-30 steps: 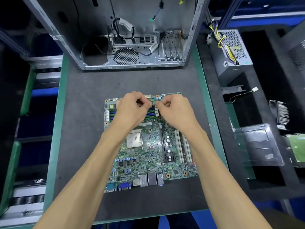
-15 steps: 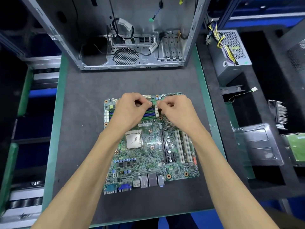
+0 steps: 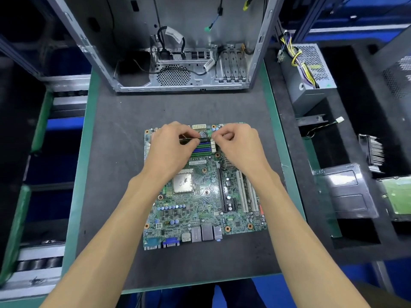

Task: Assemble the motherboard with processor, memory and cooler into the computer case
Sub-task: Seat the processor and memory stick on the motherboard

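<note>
Motherboard (image 3: 200, 196) lies flat on the worktop (image 3: 111, 174), centre, component side up. Long axis runs near to far; port block on the near edge, memory slots (image 3: 203, 148) at the far end, running left-right. CPU (image 3: 182, 182) sits in its socket left of centre, white expansion slots (image 3: 243, 194) run near-far on the right side.

Memory stick (image 3: 193, 136) is over the far slots, long axis left-right, parallel to them. Only its middle shows between the hands; can't tell if it is seated.

Left hand (image 3: 171, 147): fingers curled, thumb and forefinger pinching the stick's left part. Knuckles up, wrist over the CPU area, forearm coming in from the near left.

Right hand (image 3: 238, 147): fingers curled tight, fingertips at the stick's right end by the slot latch. Looks like a pinch grip on the stick, though the contact is mostly hidden by the knuckles. Forearm comes in from the near right, crossing the expansion slots.

Case (image 3: 178, 52) stands open at the far edge of the worktop, well apart from the board, loose cables inside. PSU (image 3: 311, 76) with its cable bundle sits to the right, off the worktop. Heatsink (image 3: 373, 152) and a drive (image 3: 398, 196) are in the right-hand tray.
</note>
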The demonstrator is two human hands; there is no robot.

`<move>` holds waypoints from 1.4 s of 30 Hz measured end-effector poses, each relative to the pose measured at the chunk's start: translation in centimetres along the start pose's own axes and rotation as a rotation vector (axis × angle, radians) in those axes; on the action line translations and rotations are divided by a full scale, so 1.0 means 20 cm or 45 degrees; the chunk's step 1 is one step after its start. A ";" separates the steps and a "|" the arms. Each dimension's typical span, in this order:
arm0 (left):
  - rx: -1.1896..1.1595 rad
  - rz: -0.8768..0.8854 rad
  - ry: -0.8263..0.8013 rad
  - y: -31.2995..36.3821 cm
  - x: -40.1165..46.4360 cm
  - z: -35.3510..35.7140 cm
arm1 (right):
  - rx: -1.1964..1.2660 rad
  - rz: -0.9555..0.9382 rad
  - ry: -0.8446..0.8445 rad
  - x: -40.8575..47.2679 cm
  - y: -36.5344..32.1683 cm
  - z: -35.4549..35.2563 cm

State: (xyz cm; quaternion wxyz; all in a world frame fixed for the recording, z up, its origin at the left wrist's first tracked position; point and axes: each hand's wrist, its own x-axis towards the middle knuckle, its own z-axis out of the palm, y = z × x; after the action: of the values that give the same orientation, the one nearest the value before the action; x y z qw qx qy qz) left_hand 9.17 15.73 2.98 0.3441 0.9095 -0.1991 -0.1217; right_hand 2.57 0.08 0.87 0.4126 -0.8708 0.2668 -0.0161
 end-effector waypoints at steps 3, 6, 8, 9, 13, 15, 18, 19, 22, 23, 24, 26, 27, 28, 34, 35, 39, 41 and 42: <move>0.002 0.035 0.031 0.00 0.00 0.02 | -0.021 -0.003 0.013 -0.01 0.00 0.00; -0.007 0.076 0.059 -0.01 -0.01 0.04 | 0.005 -0.003 0.026 -0.02 0.00 0.00; -0.011 0.103 0.076 -0.02 -0.01 0.04 | 0.013 0.008 0.035 -0.02 0.00 0.00; -0.011 0.115 0.086 -0.03 -0.02 0.05 | 0.014 0.012 0.037 -0.02 0.00 0.01; -0.032 0.136 0.129 -0.04 -0.03 0.06 | 0.005 0.017 0.047 -0.02 -0.01 0.01; -0.047 0.134 0.137 -0.04 -0.03 0.06 | 0.020 0.018 0.052 -0.02 -0.01 0.01; -0.047 0.140 0.147 -0.04 -0.02 0.05 | 0.031 0.029 0.042 -0.01 -0.01 0.02; -0.039 0.146 0.151 -0.04 -0.02 0.05 | 0.028 0.041 0.037 -0.01 -0.02 0.02; 0.005 0.161 0.143 -0.04 -0.02 0.05 | 0.032 0.082 0.031 0.00 -0.03 0.02; 0.030 0.166 0.151 -0.04 -0.03 0.04 | 0.030 0.088 0.033 -0.01 -0.03 0.02; 0.055 0.175 0.177 -0.04 -0.03 0.04 | 0.029 0.089 0.035 -0.01 -0.03 0.02; 0.071 0.181 0.263 -0.07 -0.07 0.02 | 0.025 0.079 0.041 -0.02 -0.04 0.01; 0.062 0.165 0.302 -0.08 -0.09 0.01 | 0.027 0.065 0.043 -0.03 -0.03 0.01; 0.052 0.134 0.331 -0.10 -0.11 0.00 | 0.035 0.044 0.044 -0.05 -0.03 0.01; 0.003 -0.044 0.533 -0.17 -0.26 -0.06 | 0.067 -0.060 0.101 -0.18 0.00 -0.03; 0.003 -0.076 0.547 -0.18 -0.28 -0.07 | 0.045 -0.055 0.122 -0.20 0.00 -0.04; 0.079 -0.294 0.449 -0.23 -0.35 -0.09 | -0.154 0.076 0.168 -0.27 0.05 -0.11; 0.107 -0.410 0.356 -0.25 -0.38 -0.09 | -0.271 0.189 0.100 -0.31 0.08 -0.13; 0.122 -0.465 0.295 -0.26 -0.40 -0.09 | -0.321 0.239 0.047 -0.32 0.10 -0.13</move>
State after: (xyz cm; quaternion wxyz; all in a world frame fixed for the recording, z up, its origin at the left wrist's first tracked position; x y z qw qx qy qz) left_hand 4.20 23.84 1.53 0.2932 0.9537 0.0041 -0.0672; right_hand -4.45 0.25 2.44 0.2946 -0.8866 0.3544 0.0401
